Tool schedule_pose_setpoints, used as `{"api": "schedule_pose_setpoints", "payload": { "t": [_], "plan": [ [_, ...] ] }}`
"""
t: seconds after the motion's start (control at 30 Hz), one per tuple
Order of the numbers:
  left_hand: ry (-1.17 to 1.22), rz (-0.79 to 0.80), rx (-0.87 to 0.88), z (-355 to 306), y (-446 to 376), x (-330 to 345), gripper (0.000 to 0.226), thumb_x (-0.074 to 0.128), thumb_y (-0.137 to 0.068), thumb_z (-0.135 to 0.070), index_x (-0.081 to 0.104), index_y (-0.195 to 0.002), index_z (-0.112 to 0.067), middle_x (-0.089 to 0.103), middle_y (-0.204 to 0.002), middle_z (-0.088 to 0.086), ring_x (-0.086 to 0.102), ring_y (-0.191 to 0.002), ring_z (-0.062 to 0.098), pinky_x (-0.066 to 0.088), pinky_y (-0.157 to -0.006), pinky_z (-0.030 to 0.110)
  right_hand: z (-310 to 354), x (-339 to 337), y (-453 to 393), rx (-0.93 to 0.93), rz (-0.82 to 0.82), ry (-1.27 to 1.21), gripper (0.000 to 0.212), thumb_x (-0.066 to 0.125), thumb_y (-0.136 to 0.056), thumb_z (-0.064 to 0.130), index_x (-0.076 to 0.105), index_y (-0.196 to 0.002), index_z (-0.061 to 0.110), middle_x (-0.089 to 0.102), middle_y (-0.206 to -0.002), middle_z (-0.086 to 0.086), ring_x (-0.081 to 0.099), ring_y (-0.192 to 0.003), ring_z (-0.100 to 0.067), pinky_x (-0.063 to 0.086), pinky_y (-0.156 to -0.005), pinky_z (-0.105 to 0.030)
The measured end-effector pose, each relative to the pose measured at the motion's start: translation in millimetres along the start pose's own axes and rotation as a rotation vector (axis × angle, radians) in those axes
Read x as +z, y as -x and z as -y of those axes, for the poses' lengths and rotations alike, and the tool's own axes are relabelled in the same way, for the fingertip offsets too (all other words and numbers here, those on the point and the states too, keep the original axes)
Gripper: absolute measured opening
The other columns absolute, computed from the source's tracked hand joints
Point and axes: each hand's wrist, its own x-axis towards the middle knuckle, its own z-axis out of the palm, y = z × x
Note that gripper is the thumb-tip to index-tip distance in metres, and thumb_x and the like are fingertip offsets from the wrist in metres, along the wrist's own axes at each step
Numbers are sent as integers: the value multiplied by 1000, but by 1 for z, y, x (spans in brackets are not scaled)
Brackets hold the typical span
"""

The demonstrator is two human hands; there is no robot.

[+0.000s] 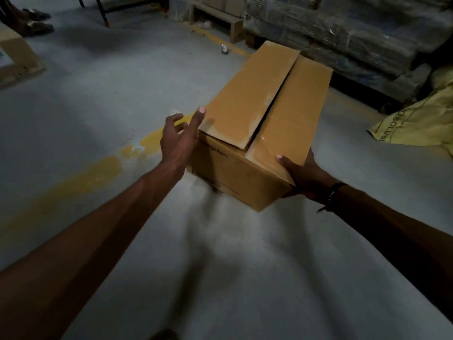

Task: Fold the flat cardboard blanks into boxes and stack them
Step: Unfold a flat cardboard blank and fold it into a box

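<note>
Grey floor [98, 99] under yellow sack [421, 123]

Grey concrete floor [103, 99], dim light. Worn yellow painted line [103, 168] crosses it diagonally. Beyond the line's far end: plastic-wrapped stacked goods [355, 28] on a wooden pallet [235, 28]. Yellow sack [421, 123] just beside those goods.

The near side of the cardboard box [220, 168] carries dark print, only "…ngton" is readable (the start is hidden). The yellow sack [416, 123] shows partial letters "solu".
</note>
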Motion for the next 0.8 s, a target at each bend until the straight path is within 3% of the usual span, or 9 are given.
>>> {"api": "schedule_pose_setpoints", "payload": {
  "t": [0.13, 0.23, 0.33, 0.4, 0.53, 0.67, 0.8],
  "plan": [
    [-274, 311, 53, 0, 27, 26, 97, 72, -70, -78, 44, -150, -33, 44, -155, -2, 45, -138, 18, 42, -108, 37, -11, -46, 27, -6, 62, 50, 97, 81, -80, 44, 13, -149, 57, 41, -140, 5, 52, -113, -30, 60, -63, -55],
    [-379, 320, 130, -8, 46, 40, 99, 72, -76, -72, 35, -156, -26, 36, -161, 0, 37, -145, 21, 35, -116, 40, -18, -80, 50, -10, 87, 6, 91, 77, -86, 34, 15, -149, 59, 47, -138, 2, 57, -109, -29, 60, -70, -60],
    [-421, 343, 122, -18, 52, 44, 106, 71, -64, -84, 41, -152, -33, 47, -154, -3, 47, -138, 21, 42, -113, 45, -29, -105, 69, 57, 134, -73, 94, 73, -90, 25, 11, -153, 54, 49, -135, -1, 62, -108, -32, 59, -78, -61],
    [-424, 353, 118, -30, 62, 46, 108, 71, -57, -88, 45, -149, -36, 52, -149, -5, 52, -133, 19, 47, -108, 47, -33, -102, 83, 99, 195, -121, 85, 72, -92, 26, 19, -152, 51, 47, -140, -2, 60, -117, -39, 60, -80, -56],
    [-426, 389, 185, -51, 97, 57, 91, 73, -72, -74, 47, -148, -32, 56, -145, -4, 55, -129, 18, 47, -107, 45, -38, -91, 108, 46, 81, -215, 62, 59, -101, 16, 32, -155, 28, 43, -151, -4, 53, -124, -33, 54, -98, -53],
    [-409, 436, 176, -65, 142, 54, 84, 72, -78, -69, 48, -149, -30, 60, -140, -8, 57, -123, 17, 47, -106, 42, -40, -117, 157, 29, 35, -232, 65, 63, -98, 13, 35, -154, 28, 49, -145, -4, 52, -128, -35, 52, -102, -55],
    [-378, 477, 184, -98, 209, 56, 61, 71, -88, -53, 55, -142, -29, 62, -120, -11, 58, -107, 13, 44, -92, 29, -29, -159, 236, 32, -21, -218, 63, 66, -96, 8, 41, -150, 28, 56, -136, -1, 56, -121, -31, 53, -100, -53]
  ]
}}
